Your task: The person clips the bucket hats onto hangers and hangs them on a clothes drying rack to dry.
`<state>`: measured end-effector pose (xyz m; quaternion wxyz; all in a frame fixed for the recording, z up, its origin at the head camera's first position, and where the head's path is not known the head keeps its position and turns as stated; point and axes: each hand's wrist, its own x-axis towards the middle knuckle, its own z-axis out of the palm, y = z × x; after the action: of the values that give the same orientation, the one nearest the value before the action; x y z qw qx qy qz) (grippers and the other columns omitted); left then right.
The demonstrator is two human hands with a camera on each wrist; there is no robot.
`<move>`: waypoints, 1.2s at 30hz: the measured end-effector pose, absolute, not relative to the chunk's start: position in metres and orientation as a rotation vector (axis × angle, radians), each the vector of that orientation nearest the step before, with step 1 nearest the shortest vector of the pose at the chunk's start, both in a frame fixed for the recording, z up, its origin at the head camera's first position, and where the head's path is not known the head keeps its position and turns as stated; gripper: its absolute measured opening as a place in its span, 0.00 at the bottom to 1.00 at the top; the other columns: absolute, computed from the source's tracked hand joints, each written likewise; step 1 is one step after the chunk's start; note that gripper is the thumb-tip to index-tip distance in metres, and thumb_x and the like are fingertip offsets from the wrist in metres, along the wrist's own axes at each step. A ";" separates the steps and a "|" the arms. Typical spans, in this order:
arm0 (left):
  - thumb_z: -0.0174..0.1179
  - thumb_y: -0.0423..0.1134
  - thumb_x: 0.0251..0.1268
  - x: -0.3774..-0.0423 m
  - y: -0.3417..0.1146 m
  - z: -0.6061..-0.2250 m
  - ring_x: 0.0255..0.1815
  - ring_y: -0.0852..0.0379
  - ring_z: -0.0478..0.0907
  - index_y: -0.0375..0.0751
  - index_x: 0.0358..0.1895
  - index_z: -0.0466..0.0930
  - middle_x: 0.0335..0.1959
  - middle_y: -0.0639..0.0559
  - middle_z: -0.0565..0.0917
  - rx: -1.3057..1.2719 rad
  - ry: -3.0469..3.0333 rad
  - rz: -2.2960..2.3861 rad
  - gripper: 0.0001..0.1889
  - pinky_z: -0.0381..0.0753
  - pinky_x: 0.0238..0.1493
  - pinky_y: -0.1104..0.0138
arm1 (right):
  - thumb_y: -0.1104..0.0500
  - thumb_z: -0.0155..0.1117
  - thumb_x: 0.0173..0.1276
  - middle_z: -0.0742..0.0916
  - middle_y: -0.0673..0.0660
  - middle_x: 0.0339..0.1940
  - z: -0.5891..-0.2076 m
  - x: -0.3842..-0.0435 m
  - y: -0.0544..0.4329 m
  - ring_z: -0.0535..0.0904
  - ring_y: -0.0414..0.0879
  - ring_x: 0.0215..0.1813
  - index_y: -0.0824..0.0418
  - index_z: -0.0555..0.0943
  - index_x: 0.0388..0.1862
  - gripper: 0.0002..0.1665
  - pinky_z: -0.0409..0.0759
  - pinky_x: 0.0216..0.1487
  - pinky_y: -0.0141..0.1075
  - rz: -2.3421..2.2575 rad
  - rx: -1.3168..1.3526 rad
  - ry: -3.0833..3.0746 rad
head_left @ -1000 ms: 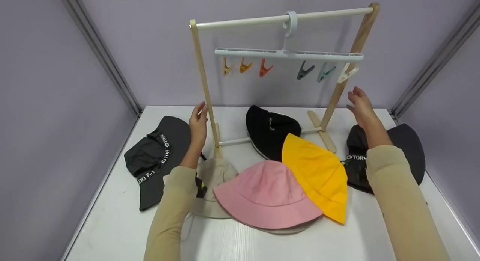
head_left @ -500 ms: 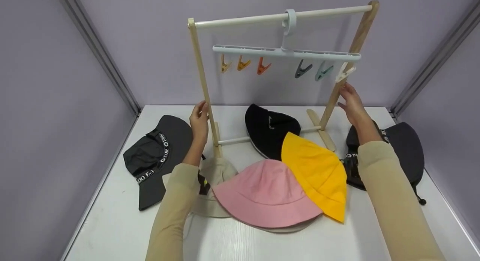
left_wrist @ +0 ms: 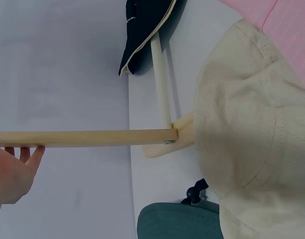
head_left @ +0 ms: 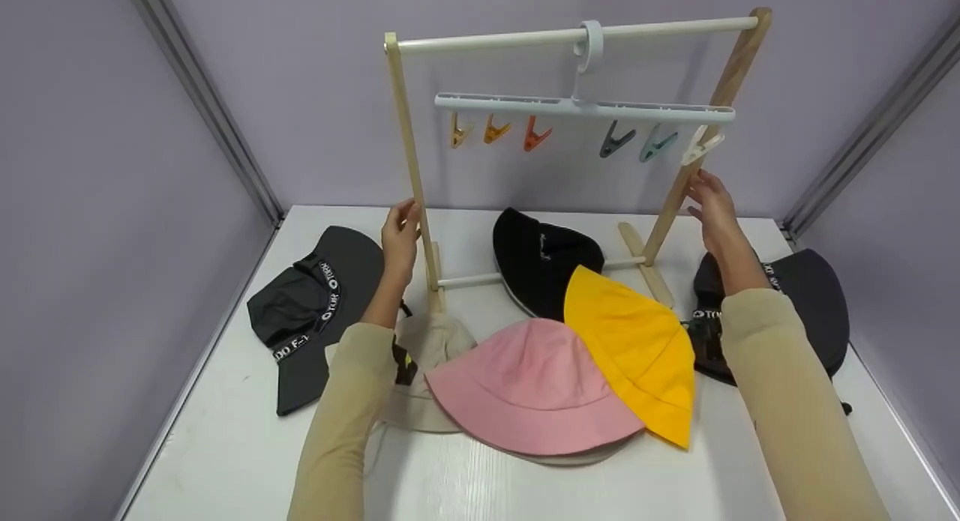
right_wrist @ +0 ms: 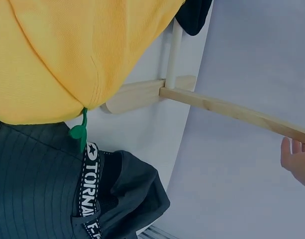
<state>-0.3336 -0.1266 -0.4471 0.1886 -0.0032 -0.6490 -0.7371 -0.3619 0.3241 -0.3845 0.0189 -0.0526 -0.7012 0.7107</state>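
A small clothes rack with two wooden posts and white rods stands at the back. The fingertips of my left hand touch the outer side of its left post. My right hand has its fingertips against the right post. In the left wrist view, the left fingers meet the post's edge without wrapping round it. On the top rod hangs a pale blue clip hanger with several coloured clips, among them an orange-red clip and a white clip.
In front lie a pink bucket hat, a yellow bucket hat, a beige hat and a black bucket hat. Dark caps lie at the left and right. Grey walls surround the white table.
My right hand has moved left from beside the rack to touch its right post. The left hand stays by the left post. The hats lie as before.
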 end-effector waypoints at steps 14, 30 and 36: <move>0.47 0.38 0.71 -0.334 -0.128 -0.451 0.50 0.50 0.71 0.30 0.56 0.69 0.48 0.40 0.73 0.020 -1.826 -2.084 0.18 0.71 0.51 0.59 | 0.35 0.33 0.70 0.58 0.64 0.67 -0.378 -0.350 0.324 0.52 0.55 0.68 0.66 0.51 0.71 0.44 0.48 0.66 0.43 2.057 -0.179 -2.353; 0.46 0.39 0.72 -0.333 -0.126 -0.453 0.55 0.48 0.69 0.31 0.61 0.65 0.52 0.38 0.72 -0.007 -1.857 -2.096 0.20 0.70 0.53 0.59 | 0.36 0.36 0.70 0.64 0.59 0.56 -0.395 -0.344 0.328 0.53 0.54 0.67 0.65 0.42 0.71 0.45 0.42 0.68 0.41 2.262 -0.116 -2.088; 0.47 0.40 0.72 -0.336 -0.127 -0.453 0.55 0.48 0.70 0.29 0.59 0.68 0.53 0.37 0.73 0.044 -1.880 -2.093 0.20 0.71 0.52 0.61 | 0.33 0.35 0.68 0.62 0.62 0.60 -0.402 -0.344 0.328 0.53 0.53 0.66 0.63 0.44 0.72 0.47 0.44 0.67 0.44 2.229 -0.144 -2.104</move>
<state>-0.3357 -0.1271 -0.4534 0.1629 0.0153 -0.6592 -0.7339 -0.3444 0.3279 -0.4020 0.0364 -0.0468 -0.6851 0.7260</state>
